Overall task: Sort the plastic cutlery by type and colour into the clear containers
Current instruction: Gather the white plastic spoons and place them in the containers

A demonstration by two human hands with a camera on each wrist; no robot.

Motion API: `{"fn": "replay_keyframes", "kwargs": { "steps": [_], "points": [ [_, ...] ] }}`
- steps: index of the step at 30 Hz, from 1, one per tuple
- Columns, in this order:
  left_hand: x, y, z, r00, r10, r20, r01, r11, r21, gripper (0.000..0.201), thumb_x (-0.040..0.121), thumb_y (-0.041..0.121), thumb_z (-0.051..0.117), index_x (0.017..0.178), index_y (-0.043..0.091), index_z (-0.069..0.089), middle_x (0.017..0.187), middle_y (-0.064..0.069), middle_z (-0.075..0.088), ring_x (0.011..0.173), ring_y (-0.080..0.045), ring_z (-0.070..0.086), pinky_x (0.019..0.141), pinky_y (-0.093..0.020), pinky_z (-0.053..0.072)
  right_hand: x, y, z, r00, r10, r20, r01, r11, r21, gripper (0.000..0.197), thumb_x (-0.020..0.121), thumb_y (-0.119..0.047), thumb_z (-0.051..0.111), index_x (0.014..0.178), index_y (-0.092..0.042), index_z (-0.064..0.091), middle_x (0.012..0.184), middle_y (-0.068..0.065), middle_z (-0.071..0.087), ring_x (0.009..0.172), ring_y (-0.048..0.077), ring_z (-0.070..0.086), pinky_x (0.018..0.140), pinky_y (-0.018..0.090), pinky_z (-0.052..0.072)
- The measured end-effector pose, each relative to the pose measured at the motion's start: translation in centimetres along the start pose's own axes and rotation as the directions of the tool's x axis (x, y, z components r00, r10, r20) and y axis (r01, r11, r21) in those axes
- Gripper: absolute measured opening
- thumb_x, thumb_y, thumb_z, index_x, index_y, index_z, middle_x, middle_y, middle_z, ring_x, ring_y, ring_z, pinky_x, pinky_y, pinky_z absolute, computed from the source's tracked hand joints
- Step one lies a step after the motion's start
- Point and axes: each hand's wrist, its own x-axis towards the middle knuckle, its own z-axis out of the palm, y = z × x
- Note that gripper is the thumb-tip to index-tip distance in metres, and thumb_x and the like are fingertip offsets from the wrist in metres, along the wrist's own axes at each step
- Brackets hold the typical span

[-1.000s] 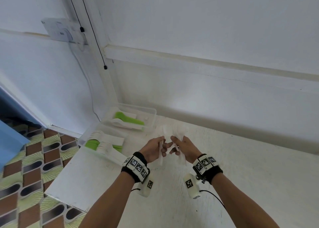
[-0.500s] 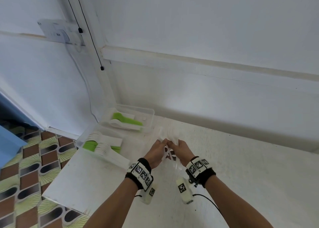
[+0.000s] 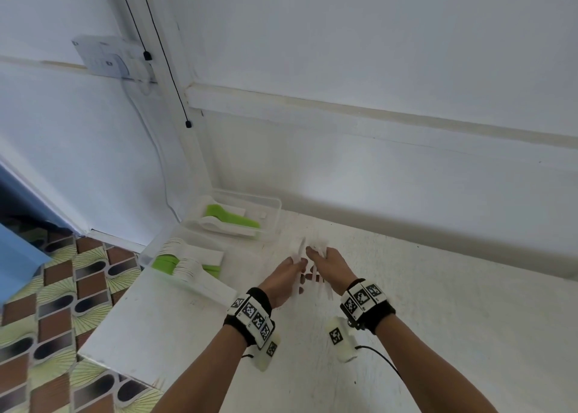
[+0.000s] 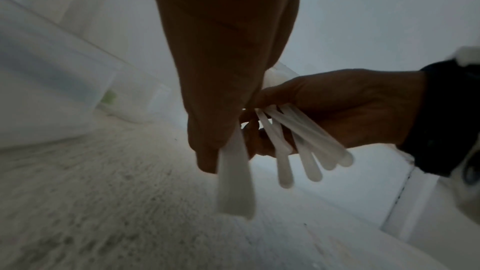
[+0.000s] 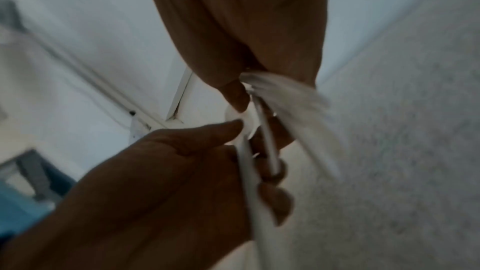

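Head view: both hands meet above the white table [image 3: 438, 334], close to touching. Left hand [image 3: 283, 283] and right hand [image 3: 333, 267] each grip white plastic cutlery, but white on white hides the count and type here. Two clear containers sit at the table's far-left corner: the far container [image 3: 275, 207] holds green and white pieces, the near container [image 3: 147, 253] holds stacked white pieces over green ones. A black cable [image 3: 169, 65] hangs down the wall.

Left wrist view: shows what the head view cannot. The right hand [image 4: 345, 110] is curled round a fan of white handles [image 4: 309, 151], at least four, rounded ends splayed downward. The left hand [image 4: 223, 69] pinches a single white piece [image 4: 235, 180], blurred, hanging toward the table. Utensil heads hidden behind the fingers.

Right wrist view: the left hand [image 5: 161, 182], thumb and forefinger closed on its white piece [image 5: 255, 202], seen edge-on. The right hand [image 5: 249, 28] clasps the bundle [image 5: 298, 106], smeared by blur; type unreadable.
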Motion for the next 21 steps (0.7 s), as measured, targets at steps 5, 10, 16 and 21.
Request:
{"fn": "replay_keyframes", "kwargs": {
  "steps": [5,10,16,21],
  "points": [
    [-0.5,-0.9,0.9,0.995,0.052,0.086,-0.060,0.994,0.095,0.014,0.100,0.016,0.060,0.112,0.009,0.056,0.096,-0.008,0.063,0.075,-0.013,0.055,0.063,-0.024,0.043,0.3,0.2,0.7,0.996,0.049,-0.069,-0.054,0.996,-0.067,0.037,0.097,-0.044,0.060,0.101,-0.008,0.063,0.104,0.012,0.070,0.098,0.028,0.068,0.085,0.039,0.056],
    [-0.7,-0.8,0.6,1.000,0.005,-0.005,-0.004,0.991,0.132,0.017,0.105,0.025,0.052,0.109,0.008,0.048,0.084,-0.004,0.052,0.063,-0.010,0.049,0.056,-0.020,0.042,0.6,0.4,-0.2,0.996,0.034,-0.079,-0.030,0.998,0.051,0.042,0.099,-0.046,0.058,0.105,-0.005,0.068,0.095,0.007,0.075,0.087,0.021,0.074,0.082,0.033,0.058],
    [-0.6,-0.7,0.0,0.994,-0.107,0.029,0.106,0.994,0.018,0.018,0.106,0.027,0.048,0.110,0.010,0.043,0.089,-0.004,0.045,0.064,-0.013,0.048,0.058,-0.026,0.040,0.6,0.3,-1.2,0.977,0.030,-0.210,0.024,0.968,0.249,0.022,0.103,-0.026,0.057,0.096,-0.006,0.064,0.077,0.005,0.063,0.052,0.018,0.062,0.049,0.029,0.046],
    [-1.6,-0.5,-0.4,0.977,-0.164,0.133,0.166,0.986,-0.001,0.014,0.105,0.022,0.052,0.101,0.013,0.041,0.090,-0.004,0.046,0.066,-0.014,0.048,0.058,-0.026,0.040,0.4,0.2,-2.1,0.991,0.088,-0.102,-0.032,0.889,0.457,0.014,0.096,-0.019,0.069,0.095,-0.007,0.062,0.071,0.001,0.053,0.046,0.011,0.046,0.039,0.021,0.031]
  ]
}}
